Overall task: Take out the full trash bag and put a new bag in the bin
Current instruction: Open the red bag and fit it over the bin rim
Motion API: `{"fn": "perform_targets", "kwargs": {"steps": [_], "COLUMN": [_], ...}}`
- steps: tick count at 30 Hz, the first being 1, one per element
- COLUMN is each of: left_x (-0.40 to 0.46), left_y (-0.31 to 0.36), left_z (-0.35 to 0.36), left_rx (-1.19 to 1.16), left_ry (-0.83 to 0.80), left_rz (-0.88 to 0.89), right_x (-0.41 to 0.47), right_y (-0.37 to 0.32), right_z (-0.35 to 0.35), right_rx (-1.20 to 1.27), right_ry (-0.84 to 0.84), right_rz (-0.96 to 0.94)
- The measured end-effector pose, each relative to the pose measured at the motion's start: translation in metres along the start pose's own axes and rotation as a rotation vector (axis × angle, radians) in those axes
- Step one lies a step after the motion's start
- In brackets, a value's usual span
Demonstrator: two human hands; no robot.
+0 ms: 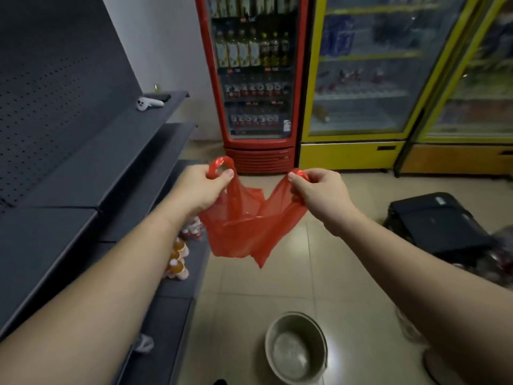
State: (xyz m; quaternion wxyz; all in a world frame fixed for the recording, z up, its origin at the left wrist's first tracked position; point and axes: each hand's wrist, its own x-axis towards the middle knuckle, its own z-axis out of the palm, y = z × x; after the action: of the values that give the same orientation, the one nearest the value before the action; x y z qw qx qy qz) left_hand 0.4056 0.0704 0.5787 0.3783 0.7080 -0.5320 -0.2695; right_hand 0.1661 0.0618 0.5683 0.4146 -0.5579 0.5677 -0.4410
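Observation:
A thin red plastic bag [244, 226] hangs in the air in front of me, limp, with its mouth pulled partly apart. My left hand [202, 187] grips its left handle loop. My right hand [319, 190] pinches the right handle. Below, on the tiled floor near the frame's bottom, stands a round grey metal bin [297, 348] with no bag in it; its inside looks bare. The bag hangs well above the bin and farther from me.
Dark grey shelving [83, 173] runs along the left, with bottled drinks [180, 259] on a low shelf. A red drinks fridge [255, 79] and yellow fridges [388, 79] stand ahead. A black case [435, 223] lies on the floor at right.

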Motion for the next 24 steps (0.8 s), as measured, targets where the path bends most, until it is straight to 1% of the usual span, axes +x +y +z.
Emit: {"fn": "perform_targets", "kwargs": {"steps": [3,5,10,15,21,24], "left_x": [-0.034,-0.052,-0.093,-0.117,-0.130,-0.136], "left_y": [-0.008,-0.018,-0.057,-0.115,-0.209,-0.249], "left_z": [0.038,0.057,0.100,0.143,0.196,0.218], "left_rx": [0.029,0.040,-0.004,-0.100,-0.109,-0.099], "left_ry": [-0.084,-0.100,-0.188,-0.311,-0.408,-0.429], "left_rz": [-0.015,-0.023,-0.075,-0.129,-0.168,-0.177], "right_x": [-0.018,-0.030,-0.061,-0.089,-0.112,-0.117], "right_y": [0.030,0.050,0.107,0.170,0.269,0.311], "right_z": [-0.030,-0.044,-0.063,-0.055,-0.021,-0.007], "right_rx": [-0.034,-0.060,-0.144,-0.227,-0.298,-0.299], "right_ry": [0.027,0.047,0.086,0.138,0.166,0.176], "right_rz": [0.045,0.090,0.183,0.263,0.348,0.381]}}
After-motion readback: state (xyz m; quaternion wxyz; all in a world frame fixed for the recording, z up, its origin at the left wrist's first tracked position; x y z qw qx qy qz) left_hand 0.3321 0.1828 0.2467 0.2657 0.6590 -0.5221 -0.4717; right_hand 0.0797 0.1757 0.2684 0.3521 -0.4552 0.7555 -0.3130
